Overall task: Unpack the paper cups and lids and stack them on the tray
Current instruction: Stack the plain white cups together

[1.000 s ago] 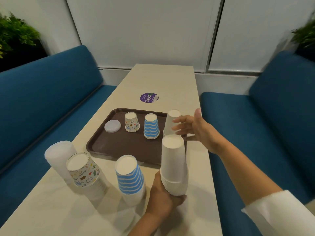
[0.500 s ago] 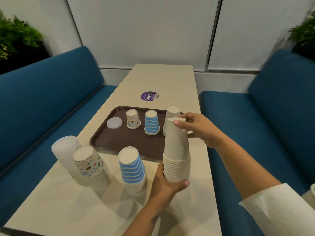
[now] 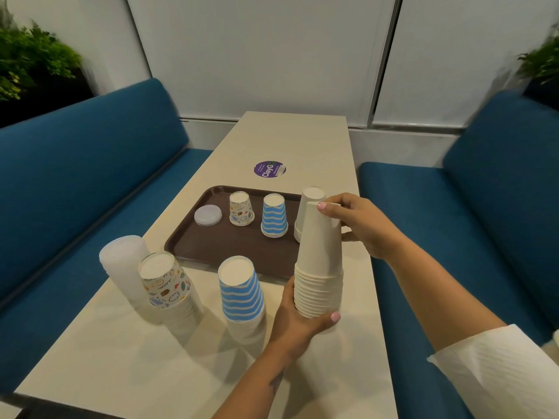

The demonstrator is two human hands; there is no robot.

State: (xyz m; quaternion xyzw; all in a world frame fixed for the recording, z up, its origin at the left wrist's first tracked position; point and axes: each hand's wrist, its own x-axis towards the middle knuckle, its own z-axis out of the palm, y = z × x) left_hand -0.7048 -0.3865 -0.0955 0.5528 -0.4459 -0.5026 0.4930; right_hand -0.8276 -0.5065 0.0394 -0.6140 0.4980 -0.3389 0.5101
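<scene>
My left hand (image 3: 298, 323) grips the bottom of an upside-down stack of white paper cups (image 3: 319, 285), held above the table's near right side. My right hand (image 3: 358, 223) pinches the top white cup (image 3: 319, 234) of that stack near its upturned base. On the brown tray (image 3: 211, 246) sit a small pile of translucent lids (image 3: 207, 215), a patterned cup (image 3: 241, 208), a blue-striped cup (image 3: 274, 215) and a short white cup stack (image 3: 306, 207), partly hidden behind the held stack.
Near the table's front stand a tall stack of translucent lids (image 3: 127, 267), a stack of patterned cups (image 3: 168, 287) and a blue-striped stack (image 3: 242, 293). A purple sticker (image 3: 270, 169) lies beyond the tray. Blue benches flank the table.
My right hand came back from the tray's white cups and took hold of the top cup of the held stack. My left hand raised the stack slightly.
</scene>
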